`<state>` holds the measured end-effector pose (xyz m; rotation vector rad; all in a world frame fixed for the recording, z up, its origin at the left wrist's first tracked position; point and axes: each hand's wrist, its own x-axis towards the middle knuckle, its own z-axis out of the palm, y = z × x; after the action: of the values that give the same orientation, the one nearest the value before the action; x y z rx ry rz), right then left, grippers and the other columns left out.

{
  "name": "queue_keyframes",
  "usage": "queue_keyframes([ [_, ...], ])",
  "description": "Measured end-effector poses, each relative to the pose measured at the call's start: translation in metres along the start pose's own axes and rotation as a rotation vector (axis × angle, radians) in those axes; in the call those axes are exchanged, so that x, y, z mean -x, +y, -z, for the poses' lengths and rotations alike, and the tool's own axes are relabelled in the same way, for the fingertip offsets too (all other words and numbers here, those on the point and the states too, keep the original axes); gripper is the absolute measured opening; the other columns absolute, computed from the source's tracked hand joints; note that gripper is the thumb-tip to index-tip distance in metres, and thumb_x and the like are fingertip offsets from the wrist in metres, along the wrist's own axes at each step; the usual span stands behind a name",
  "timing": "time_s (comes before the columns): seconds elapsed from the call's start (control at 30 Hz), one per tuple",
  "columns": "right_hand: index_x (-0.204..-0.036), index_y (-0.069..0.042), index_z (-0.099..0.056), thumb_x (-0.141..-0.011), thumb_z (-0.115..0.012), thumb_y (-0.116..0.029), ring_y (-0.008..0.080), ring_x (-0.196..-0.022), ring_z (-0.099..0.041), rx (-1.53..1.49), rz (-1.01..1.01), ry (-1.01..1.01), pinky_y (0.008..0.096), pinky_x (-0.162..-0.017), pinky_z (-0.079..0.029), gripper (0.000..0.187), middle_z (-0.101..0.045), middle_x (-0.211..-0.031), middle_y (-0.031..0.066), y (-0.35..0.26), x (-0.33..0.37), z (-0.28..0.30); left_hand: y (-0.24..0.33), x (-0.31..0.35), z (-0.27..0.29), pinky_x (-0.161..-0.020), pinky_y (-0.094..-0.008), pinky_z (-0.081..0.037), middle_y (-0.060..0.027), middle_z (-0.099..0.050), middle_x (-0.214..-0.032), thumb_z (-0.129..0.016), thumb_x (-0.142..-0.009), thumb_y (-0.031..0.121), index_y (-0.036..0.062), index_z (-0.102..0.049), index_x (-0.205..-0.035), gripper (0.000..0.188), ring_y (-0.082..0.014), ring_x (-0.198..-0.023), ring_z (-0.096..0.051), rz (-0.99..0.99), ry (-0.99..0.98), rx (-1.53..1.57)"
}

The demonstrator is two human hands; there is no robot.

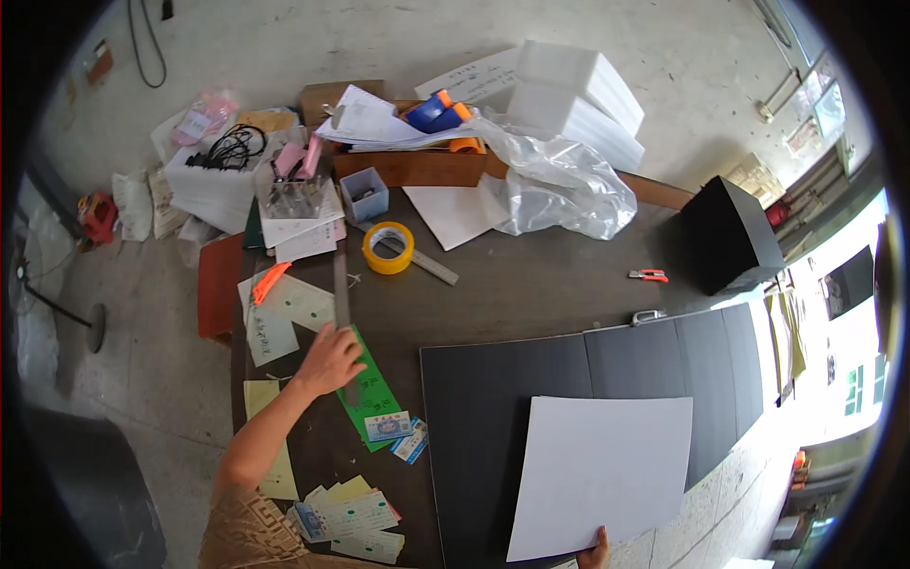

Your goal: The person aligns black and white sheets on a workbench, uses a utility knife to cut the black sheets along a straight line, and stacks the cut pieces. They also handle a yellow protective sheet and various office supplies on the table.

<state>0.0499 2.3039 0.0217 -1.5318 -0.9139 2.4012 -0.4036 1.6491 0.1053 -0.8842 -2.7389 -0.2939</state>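
My left hand (332, 360) is at the left part of the table, its fingers closed over a long grey metal ruler (342, 284). Under the ruler's near end lies a green paper strip (372, 375), with a small printed card (388, 426) on it and a blue-and-white card (411, 442) beside it. At the lower edge my right hand (595, 550) grips the near edge of a large white sheet (607, 474); whether it is one sheet or a stack I cannot tell. The sheet lies over black boards (474, 427), and most of the right hand's fingers are hidden beneath it.
Yellow tape (404, 258) lies by a short ruler (433, 269). Orange (271, 282) and red (649, 276) cutters rest on the table. Further back are a wooden tray (408, 170), clear plastic (569, 190) and a black box (725, 237). Paper slips (355, 517) lie near left.
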Motion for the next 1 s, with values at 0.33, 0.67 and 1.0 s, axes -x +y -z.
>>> queue_keyframes([
  [0.33,-0.127,0.0,-0.053,-0.09,-0.065,-0.026,0.0286,-0.118,-0.052,-0.025,0.039,0.065,0.0446,-0.104,-0.042,0.047,-0.057,-0.128,0.0127,0.001,0.01,-0.013,-0.01,-0.074,-0.006,-0.104,-0.0486,-0.035,-0.0149,-0.054,-0.11,-0.071,-0.077,0.016,0.0017,-0.062,-0.097,0.026,-0.0324,-0.12,-0.046,0.141,0.242,-0.09],
  [0.67,-0.131,-0.002,-0.05,-0.091,-0.062,-0.03,0.0319,-0.125,-0.047,0.008,0.018,0.027,0.0484,-0.107,-0.039,0.05,-0.052,-0.135,0.0145,0.006,0.004,-0.011,-0.044,-0.16,-0.046,-0.103,-0.0548,-0.029,-0.0112,-0.067,-0.087,-0.062,-0.078,0.009,0.0043,-0.065,-0.096,0.018,-0.0273,-0.102,-0.059,0.351,0.009,-0.191],
  [1.0,-0.129,0.0,-0.052,-0.089,-0.066,-0.021,0.0304,-0.122,-0.049,0.038,0.149,0.15,0.0483,-0.108,-0.038,0.048,-0.054,-0.133,0.0142,-0.001,0.018,-0.027,-0.054,-0.003,-0.013,-0.102,-0.0512,-0.032,-0.0113,-0.062,-0.094,-0.069,-0.073,0.009,0.0002,-0.06,-0.104,0.033,-0.0281,-0.098,-0.057,0.543,0.119,-0.32],
])
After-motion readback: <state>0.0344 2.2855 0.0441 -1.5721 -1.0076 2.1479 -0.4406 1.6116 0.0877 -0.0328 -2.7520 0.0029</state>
